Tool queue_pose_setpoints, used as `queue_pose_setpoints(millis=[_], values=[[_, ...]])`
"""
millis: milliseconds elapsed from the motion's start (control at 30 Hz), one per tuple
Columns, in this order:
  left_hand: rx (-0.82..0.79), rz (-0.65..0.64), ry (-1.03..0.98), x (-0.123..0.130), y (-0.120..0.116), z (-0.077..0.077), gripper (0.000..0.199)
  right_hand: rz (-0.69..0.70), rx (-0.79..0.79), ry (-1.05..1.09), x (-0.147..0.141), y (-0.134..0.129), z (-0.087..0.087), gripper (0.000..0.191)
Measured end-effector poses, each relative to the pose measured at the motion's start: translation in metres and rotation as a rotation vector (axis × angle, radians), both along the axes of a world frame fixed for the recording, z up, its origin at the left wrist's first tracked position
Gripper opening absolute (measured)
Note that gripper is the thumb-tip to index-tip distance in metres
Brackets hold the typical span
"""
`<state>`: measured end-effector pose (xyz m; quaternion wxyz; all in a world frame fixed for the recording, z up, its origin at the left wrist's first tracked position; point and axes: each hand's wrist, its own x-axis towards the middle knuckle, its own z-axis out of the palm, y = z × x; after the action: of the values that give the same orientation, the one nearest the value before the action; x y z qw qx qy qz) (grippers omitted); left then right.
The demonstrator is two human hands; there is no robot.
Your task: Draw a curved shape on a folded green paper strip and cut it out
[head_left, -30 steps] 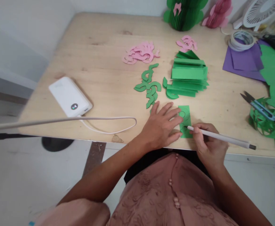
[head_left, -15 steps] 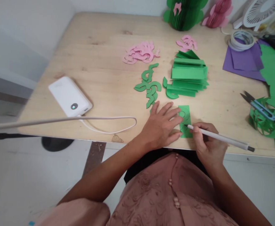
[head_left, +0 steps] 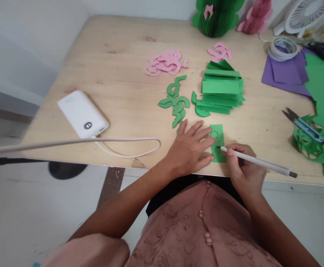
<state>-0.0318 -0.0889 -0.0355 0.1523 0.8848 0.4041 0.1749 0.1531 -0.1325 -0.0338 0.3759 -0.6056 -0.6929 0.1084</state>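
A small green paper rectangle (head_left: pixel 219 155) with drawn curved lines lies near the front edge of the table. My left hand (head_left: pixel 188 150) rests flat with fingers spread, its fingertips on the paper's left side. In my right hand (head_left: pixel 245 167) is a white pen (head_left: pixel 261 161), its tip touching the paper. Just beyond my left hand lie several cut green paper curls (head_left: pixel 175 98). Further right sits a stack of folded green paper strips (head_left: pixel 222 87).
Pink paper cutouts (head_left: pixel 166 62) lie farther back. At right are blue-handled scissors (head_left: pixel 307 128) on green scraps (head_left: pixel 303 142), purple paper (head_left: pixel 288 72) and tape rolls (head_left: pixel 282 52). A white power bank (head_left: pixel 81 111) with a cable (head_left: pixel 123 139) occupies the left.
The pen and my right hand have shifted very slightly to the left, the tip still on the paper. My left hand stays in place.
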Motion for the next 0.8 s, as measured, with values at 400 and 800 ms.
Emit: queue_pose_setpoints(millis=[400, 800], values=[[-0.006, -0.002, 0.001, 0.0000, -0.0003, 0.0000, 0.034, 0.001, -0.018, 0.012, -0.0013, 0.0016, 0.0010, 0.013], [-0.005, 0.004, 0.012, -0.0001, -0.0008, 0.0004, 0.034, -0.079, -0.052, 0.239, -0.0019, -0.0014, 0.0042, 0.011]])
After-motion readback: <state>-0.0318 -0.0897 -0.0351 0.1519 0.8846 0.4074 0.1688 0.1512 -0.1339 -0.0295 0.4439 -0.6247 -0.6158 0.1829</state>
